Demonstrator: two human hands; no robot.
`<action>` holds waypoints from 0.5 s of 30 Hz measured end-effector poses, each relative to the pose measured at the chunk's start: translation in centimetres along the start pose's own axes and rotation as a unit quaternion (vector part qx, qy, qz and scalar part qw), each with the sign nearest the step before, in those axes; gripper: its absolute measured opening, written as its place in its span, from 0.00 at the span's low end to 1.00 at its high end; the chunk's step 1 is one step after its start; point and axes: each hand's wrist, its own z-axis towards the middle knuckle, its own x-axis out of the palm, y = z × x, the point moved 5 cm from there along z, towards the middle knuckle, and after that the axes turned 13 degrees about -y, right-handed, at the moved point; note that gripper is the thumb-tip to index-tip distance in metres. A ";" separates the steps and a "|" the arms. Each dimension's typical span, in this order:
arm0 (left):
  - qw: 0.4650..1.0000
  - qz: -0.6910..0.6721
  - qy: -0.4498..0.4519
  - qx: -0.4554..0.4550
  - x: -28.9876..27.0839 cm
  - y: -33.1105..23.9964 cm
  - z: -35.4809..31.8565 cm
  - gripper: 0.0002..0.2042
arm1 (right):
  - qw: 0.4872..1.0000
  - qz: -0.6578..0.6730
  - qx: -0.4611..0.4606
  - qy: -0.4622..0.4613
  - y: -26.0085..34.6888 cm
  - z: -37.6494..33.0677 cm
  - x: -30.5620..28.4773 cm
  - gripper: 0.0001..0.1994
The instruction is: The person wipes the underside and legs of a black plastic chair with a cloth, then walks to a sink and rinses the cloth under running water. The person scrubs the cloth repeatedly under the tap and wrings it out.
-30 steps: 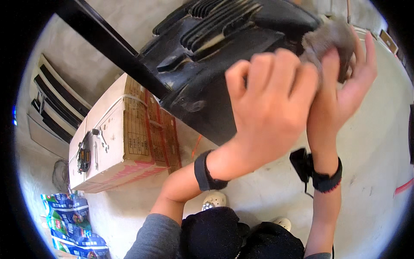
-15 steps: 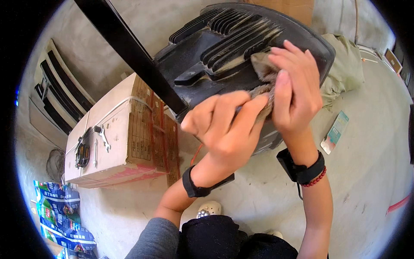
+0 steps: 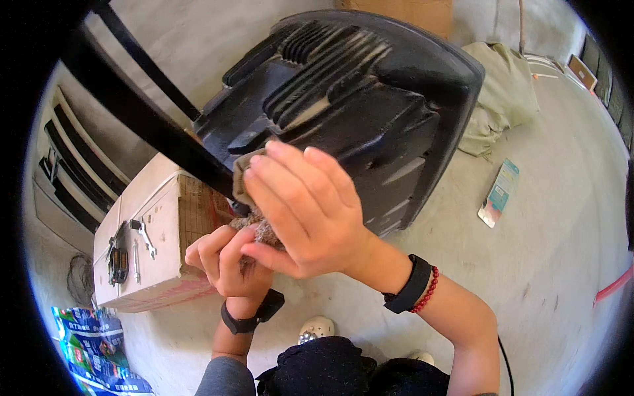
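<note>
At frame centre, the right hand [image 3: 310, 211] is pressing a soft, limp rag [image 3: 246, 173] flat-fingered against the rigid black moulded casing [image 3: 356, 112]; the left hand [image 3: 228, 261] is pinching the rag's frayed lower end, its best hold.

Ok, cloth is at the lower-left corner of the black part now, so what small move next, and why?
Probably drag the cloth rightward along the black ribbed housing. The right hand presses it flat at that corner, the left hand bunches its tail below, and the ribs lie uncovered beyond.
</note>
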 end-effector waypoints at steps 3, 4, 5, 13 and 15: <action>0.999 -0.025 0.006 0.033 0.3 0.5 -1.2 0.07 | 0.999 0.021 -0.018 0.047 0.0 -1.3 -0.5 0.20; 0.999 -0.029 0.010 0.038 0.5 0.6 -1.7 0.07 | 0.997 0.032 -0.044 0.062 -0.1 -1.9 -0.6 0.19; 0.999 -0.034 0.011 0.038 0.7 0.5 -2.4 0.08 | 0.994 0.044 -0.070 0.077 -0.6 -2.8 -0.6 0.18; 0.976 -0.049 0.182 0.107 2.4 -1.2 -9.7 0.09 | 0.967 0.000 -0.106 0.230 -1.7 -13.1 -2.2 0.20; 0.970 -0.068 0.207 0.106 2.4 -2.5 -10.2 0.10 | 0.961 0.022 -0.063 0.268 -1.8 -14.5 -3.0 0.21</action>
